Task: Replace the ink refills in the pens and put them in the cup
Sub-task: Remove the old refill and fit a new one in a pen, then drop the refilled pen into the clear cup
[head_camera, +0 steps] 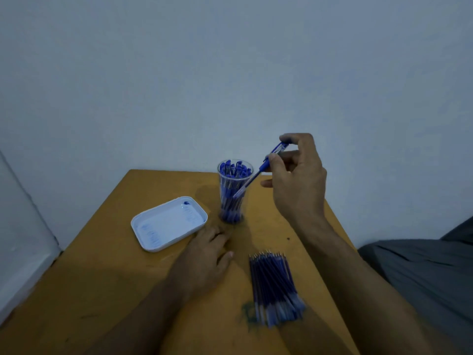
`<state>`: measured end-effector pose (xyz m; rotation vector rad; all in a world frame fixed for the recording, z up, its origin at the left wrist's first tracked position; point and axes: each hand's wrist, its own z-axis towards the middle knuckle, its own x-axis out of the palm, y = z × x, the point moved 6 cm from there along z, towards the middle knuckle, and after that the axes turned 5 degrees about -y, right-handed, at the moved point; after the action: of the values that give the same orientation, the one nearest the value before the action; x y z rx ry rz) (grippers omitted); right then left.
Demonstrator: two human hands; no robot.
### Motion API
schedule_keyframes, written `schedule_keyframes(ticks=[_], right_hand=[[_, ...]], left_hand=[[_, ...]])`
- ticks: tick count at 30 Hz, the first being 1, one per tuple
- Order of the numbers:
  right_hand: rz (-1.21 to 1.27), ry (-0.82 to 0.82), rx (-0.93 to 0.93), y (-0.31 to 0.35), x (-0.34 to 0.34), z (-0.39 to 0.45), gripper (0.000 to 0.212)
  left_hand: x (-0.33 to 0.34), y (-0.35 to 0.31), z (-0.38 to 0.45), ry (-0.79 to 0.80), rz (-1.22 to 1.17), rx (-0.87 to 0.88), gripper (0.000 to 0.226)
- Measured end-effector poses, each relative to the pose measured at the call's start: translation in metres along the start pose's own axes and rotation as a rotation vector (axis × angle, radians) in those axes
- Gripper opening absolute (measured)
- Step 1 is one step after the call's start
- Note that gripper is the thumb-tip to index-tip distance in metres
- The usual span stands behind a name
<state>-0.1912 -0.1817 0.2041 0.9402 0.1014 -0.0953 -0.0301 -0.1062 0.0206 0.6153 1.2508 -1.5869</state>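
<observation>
The fingers (222, 235) of the left hand (208, 262) lie straight and relaxed, flat on the desk (102, 290) and holding nothing, with the fingertips just short of the cup's foot. The thumb and fingers of the right hand (298, 180) are curled round a blue pen (258, 172), pinching it near its clip end.

Nearest the front edge of the desk, to the right of the left forearm, a bundle of blue ink refills (275, 285) lies flat, tips pointing toward the back edge, pale ends toward the person. A greenish ink smear (249, 315) marks the desk just beside the near end of the bundle, on its left.

Farther in, toward the left edge, a white shallow tray (143, 239) sits on the desk, set at an angle to its sides. Blue ink marks show on its floor, and a small blue piece lies near its far corner; what the piece is cannot be told.

Near the back edge stands a clear cup (234, 190), upright and crowded with blue pens. The held pen slants down to the left, its tip at the cup's right side, below the rim; whether it touches the wall cannot be told. The right hand hangs above the desk, to the right of the cup and higher than its rim.

Behind the desk is a pale wall (230, 73).
</observation>
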Motion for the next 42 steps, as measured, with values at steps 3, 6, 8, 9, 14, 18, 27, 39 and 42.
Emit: schedule_keyframes(ticks=[3,6,8,9,14,18,27,39,42], right_hand=[[-0.007,-0.023,-0.074,0.019,0.005,0.025,0.026],[-0.016,-0.030,-0.156,0.031,0.018,0.041,0.028],[-0.039,0.009,-0.193,0.031,0.032,0.046,0.028],[-0.062,0.037,-0.209,0.029,0.040,0.047,0.028],[-0.253,0.203,-0.231,0.001,0.074,0.043,0.023],[-0.394,0.306,-0.195,-0.025,0.088,0.035,0.021],[-0.680,0.446,-0.257,-0.042,0.098,0.021,0.025],[-0.682,0.466,-0.148,-0.048,0.085,0.014,0.036],[-0.612,0.378,-0.116,-0.054,0.076,0.010,0.054]], left_hand=[[0.004,0.001,-0.003,-0.026,0.030,0.007,0.047],[0.004,0.001,-0.003,-0.044,0.030,0.015,0.045],[0.005,0.002,-0.003,-0.048,0.039,0.019,0.044],[0.005,0.002,-0.003,-0.050,0.043,0.020,0.045],[0.008,0.007,-0.002,-0.043,0.038,0.014,0.047],[0.009,0.008,-0.001,-0.040,0.037,0.007,0.048],[0.011,0.010,-0.001,-0.061,0.026,0.008,0.046],[0.011,0.011,0.000,-0.061,0.009,0.001,0.046],[-0.002,0.010,0.004,-0.100,-0.099,-0.055,0.035]])
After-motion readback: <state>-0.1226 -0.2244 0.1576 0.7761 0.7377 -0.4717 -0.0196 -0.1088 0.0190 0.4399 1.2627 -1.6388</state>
